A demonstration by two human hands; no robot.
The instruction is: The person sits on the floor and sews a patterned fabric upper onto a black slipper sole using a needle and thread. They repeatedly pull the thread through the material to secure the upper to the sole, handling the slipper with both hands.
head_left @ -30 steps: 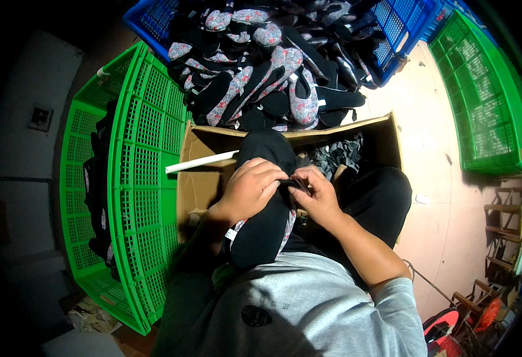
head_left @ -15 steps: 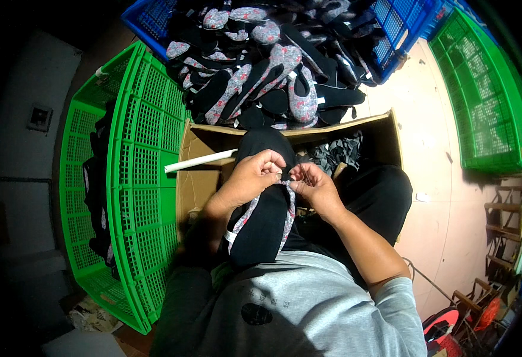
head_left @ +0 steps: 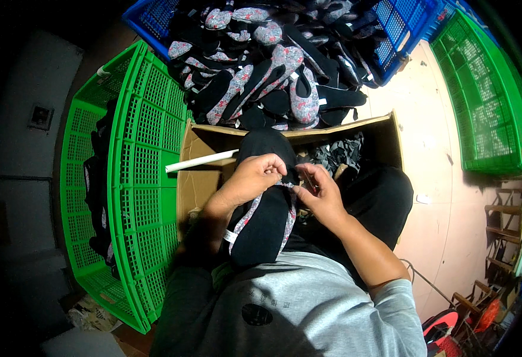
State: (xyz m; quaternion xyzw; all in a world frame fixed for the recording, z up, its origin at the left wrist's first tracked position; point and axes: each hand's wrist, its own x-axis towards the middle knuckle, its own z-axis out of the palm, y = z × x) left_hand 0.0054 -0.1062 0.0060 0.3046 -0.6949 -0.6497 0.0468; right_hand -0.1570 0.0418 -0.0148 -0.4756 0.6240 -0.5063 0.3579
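Note:
A slipper (head_left: 261, 229) with a black face and a thin grey-and-red floral edge lies across my raised, black-clad knee. A small white tag (head_left: 230, 236) sticks out from its left side. My left hand (head_left: 255, 178) pinches the floral edge at the far end, thumb against forefinger. At the same end my right hand (head_left: 322, 193) has its thumb on the edge, with the curled fingers standing apart from it. Whether a thread runs between the fingers is too small to tell. Beyond my left wrist, a white tube (head_left: 201, 160) juts leftward from my knee.
An open cardboard box (head_left: 332, 125) with dark scraps (head_left: 338, 153) surrounds my knees. Farther off, floral and black slippers (head_left: 304, 101) are heaped before a blue crate (head_left: 399, 44). A green crate (head_left: 148, 154) stands close on the left, another green crate (head_left: 487, 101) far right.
My right hand has opened slightly, its fingers lifting away from the thumb and shifting a little right. My left hand keeps its pinch, and the slipper stays almost in place.

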